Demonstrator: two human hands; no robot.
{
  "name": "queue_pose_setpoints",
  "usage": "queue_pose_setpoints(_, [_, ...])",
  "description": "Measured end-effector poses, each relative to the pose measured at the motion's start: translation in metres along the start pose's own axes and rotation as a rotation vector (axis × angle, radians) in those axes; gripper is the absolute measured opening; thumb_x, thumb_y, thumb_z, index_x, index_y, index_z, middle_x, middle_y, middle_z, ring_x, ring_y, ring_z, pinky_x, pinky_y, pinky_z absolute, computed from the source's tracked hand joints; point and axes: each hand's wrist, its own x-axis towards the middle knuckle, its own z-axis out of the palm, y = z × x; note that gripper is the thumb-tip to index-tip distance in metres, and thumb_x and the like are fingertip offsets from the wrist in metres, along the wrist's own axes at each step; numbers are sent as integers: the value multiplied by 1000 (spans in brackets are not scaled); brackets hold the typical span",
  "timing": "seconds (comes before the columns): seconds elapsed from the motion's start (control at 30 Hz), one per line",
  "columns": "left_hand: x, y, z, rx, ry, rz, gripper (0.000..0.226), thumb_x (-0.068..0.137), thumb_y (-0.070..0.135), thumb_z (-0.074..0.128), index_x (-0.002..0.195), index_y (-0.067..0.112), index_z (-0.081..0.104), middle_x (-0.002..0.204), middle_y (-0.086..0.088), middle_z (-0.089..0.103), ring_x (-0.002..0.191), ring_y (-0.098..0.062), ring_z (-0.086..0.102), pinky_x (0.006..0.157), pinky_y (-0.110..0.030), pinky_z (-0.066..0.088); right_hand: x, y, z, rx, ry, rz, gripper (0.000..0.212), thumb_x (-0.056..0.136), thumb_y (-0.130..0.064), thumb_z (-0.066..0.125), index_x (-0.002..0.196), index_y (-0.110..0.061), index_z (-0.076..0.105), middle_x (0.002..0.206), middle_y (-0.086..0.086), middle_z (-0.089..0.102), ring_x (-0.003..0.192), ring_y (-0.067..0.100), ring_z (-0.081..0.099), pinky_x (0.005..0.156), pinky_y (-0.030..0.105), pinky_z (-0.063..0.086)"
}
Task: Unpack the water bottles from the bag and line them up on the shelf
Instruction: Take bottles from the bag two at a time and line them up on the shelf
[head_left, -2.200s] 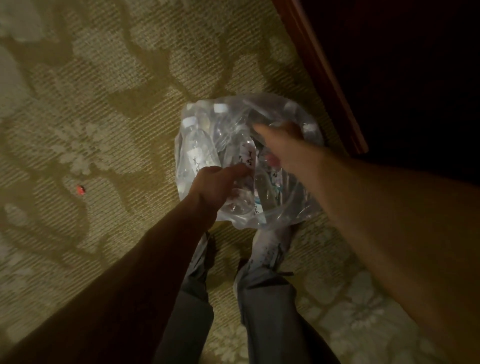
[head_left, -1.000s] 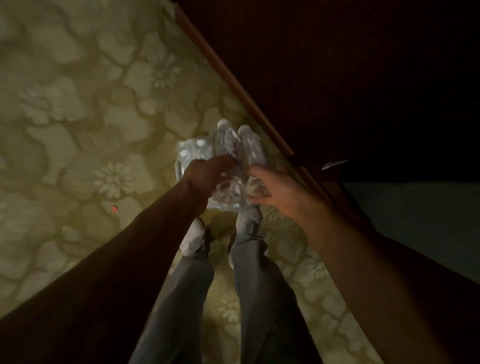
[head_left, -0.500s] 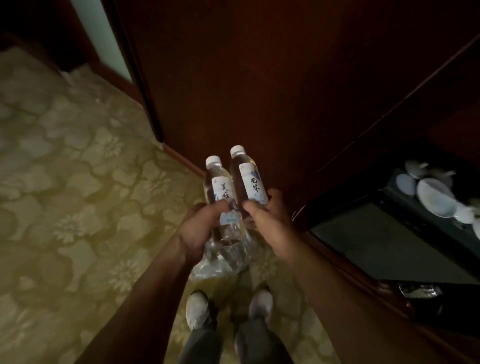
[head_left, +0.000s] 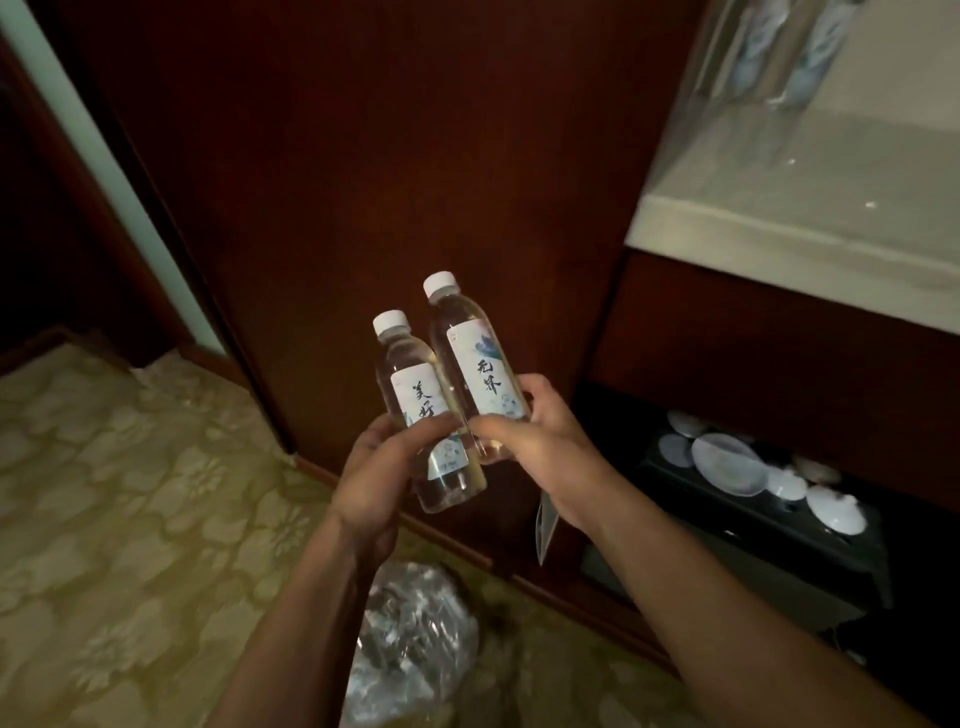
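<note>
Clear plastic bottles (head_left: 457, 395), full, hence weighty and smooth: left hand (head_left: 379, 478) and right hand (head_left: 540, 441) each clasp one mid-body; keep grip on labels.

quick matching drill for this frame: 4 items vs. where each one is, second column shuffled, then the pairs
Things:
1. left bottle
2. right bottle
3. plastic bag
4. white dishes

Places:
A. on the carpet, below the arms
B. gripped by the right hand
C. on the dark tray at lower right
D. gripped by the left hand

Pairs: 1-D, 2-B, 3-A, 4-C
</note>
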Motion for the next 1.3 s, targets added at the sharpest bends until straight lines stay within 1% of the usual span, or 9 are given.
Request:
queue_pose_setpoints(0.23, [-44, 55, 109, 24, -136, 216, 43, 83, 22, 71, 125, 14, 62, 114, -9, 75, 100, -28, 74, 87, -45, 59, -55, -56, -97, 8, 130, -244, 61, 81, -8, 78, 130, -24, 45, 114, -2, 66, 102, 13, 69, 77, 30, 62])
queue_pose_setpoints(0.37, [-60, 78, 168, 46, -235, 301, 41, 87, 18, 70, 127, 16, 62, 117, -8, 74, 104, -27, 73, 91, -49, 57, -85, -85, -153, -31, 203, -345, 57, 79, -10, 81, 115, -35, 44, 111, -10, 64, 104, 11, 68, 80, 36, 63])
queue_pose_setpoints(0.47, [-63, 90, 207, 46, -308, 326, 42, 86, 13, 72, 127, 15, 62, 118, -12, 73, 106, -32, 72, 93, -55, 55, -102, -100, -189, -65, 282, -393, 63, 77, -12, 82, 120, -33, 41, 114, -9, 64, 102, 6, 67, 79, 28, 61])
queue_pose_setpoints(0.57, [-61, 102, 245, 108, -350, 388, 41, 80, 9, 75, 120, 11, 66, 110, -13, 76, 99, -32, 75, 86, -49, 60, -110, -108, -221, -104, 352, -414, 65, 76, -10, 83, 121, -36, 44, 109, -10, 68, 95, 2, 70, 81, 29, 61])
queue_pose_setpoints(0.67, [-55, 111, 278, 180, -392, 447, 41, 75, 8, 80, 115, 13, 69, 105, -11, 78, 96, -31, 75, 90, -51, 58, -112, -112, -255, -141, 428, -411, 64, 71, -2, 84, 118, -33, 53, 101, -8, 74, 87, 0, 71, 72, 22, 59])
queue_pose_setpoints(0.77, [-41, 118, 313, 256, -434, 494, 41, 76, -1, 79, 114, 11, 69, 102, -12, 78, 96, -32, 75, 87, -48, 59, -103, -113, -284, -154, 541, -409, 61, 68, -1, 86, 113, -26, 54, 100, -5, 73, 84, 2, 72, 68, 20, 58])
queue_pose_setpoints(0.87, [-20, 123, 352, 307, -420, 560, 42, 73, -1, 82, 111, 13, 71, 98, -3, 79, 94, -17, 75, 80, -35, 62, -86, -118, -311, -154, 670, -381, 59, 68, -4, 86, 111, -25, 52, 99, -3, 72, 85, 9, 71, 77, 37, 62])
queue_pose_setpoints(1.1, [58, 129, 431, 286, -414, 489, 43, 71, 1, 85, 109, 18, 73, 94, -2, 80, 85, -17, 76, 81, -45, 62, -15, -132, -387, -254, 822, -313, 61, 43, -37, 79, 97, -34, 52, 92, -11, 73, 85, 15, 72, 80, 46, 59])
queue_pose_setpoints(1.3, [137, 131, 476, 286, -425, 446, 44, 69, 1, 87, 106, 20, 72, 93, -3, 80, 81, -19, 77, 76, -41, 63, 47, -135, -426, -174, 817, -306, 60, 45, -38, 85, 97, -32, 56, 90, -4, 74, 84, 18, 73, 79, 48, 61])
